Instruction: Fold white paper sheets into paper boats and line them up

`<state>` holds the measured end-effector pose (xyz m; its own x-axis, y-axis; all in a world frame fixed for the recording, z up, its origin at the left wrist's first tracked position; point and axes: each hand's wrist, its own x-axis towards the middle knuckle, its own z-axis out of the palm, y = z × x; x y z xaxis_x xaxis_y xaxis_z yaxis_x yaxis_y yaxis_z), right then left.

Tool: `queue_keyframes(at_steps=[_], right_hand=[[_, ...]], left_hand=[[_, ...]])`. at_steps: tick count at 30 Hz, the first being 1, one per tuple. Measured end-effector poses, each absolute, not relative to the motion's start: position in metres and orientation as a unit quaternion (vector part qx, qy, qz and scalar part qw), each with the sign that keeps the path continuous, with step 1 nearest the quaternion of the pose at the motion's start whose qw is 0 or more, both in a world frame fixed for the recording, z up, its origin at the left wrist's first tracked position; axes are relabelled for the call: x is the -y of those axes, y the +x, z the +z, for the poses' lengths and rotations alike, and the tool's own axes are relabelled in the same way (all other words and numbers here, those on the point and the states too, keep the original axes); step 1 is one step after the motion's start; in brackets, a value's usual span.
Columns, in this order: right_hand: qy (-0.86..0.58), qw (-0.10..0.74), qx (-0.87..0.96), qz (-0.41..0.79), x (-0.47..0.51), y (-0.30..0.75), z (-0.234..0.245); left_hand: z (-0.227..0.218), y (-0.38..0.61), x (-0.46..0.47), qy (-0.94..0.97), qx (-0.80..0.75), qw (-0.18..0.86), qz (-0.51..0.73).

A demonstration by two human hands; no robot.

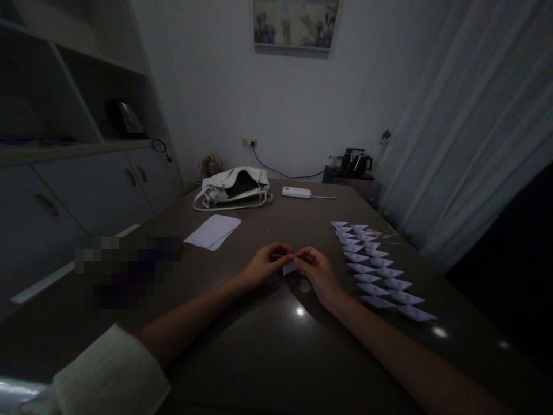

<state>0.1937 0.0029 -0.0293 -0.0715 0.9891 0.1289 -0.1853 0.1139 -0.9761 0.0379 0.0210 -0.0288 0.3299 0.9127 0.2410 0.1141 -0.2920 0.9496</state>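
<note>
My left hand [265, 263] and my right hand [317, 270] meet over the dark table [259, 340], both pinching one small piece of white folded paper [289, 268] between their fingertips. The paper is partly hidden by my fingers. To the right of my right hand lie two rows of several folded white paper boats [380, 271]. A small stack of white paper sheets [212, 231] lies beyond my left hand.
A white handbag [233, 187] and a white power bank [296, 192] with a cable sit at the table's far end. Cabinets and shelves [78, 173] stand on the left, a curtain [466, 127] on the right, a kettle [355, 162] at the back.
</note>
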Motion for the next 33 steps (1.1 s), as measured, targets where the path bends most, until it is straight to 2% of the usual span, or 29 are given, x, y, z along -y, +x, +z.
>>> queue_keyframes(at_steps=[7,33], right_hand=[[-0.380,0.569,0.476,0.552,-0.0035,0.1933,-0.0303],[-0.403,0.555,0.520,0.509,-0.0001,0.1931,-0.0268]], left_hand=[[-0.0319,0.0364,-0.0221,0.695,-0.377,0.455,0.410],[-0.0241,0.0383,-0.0172,0.661,-0.328,0.453,0.501]])
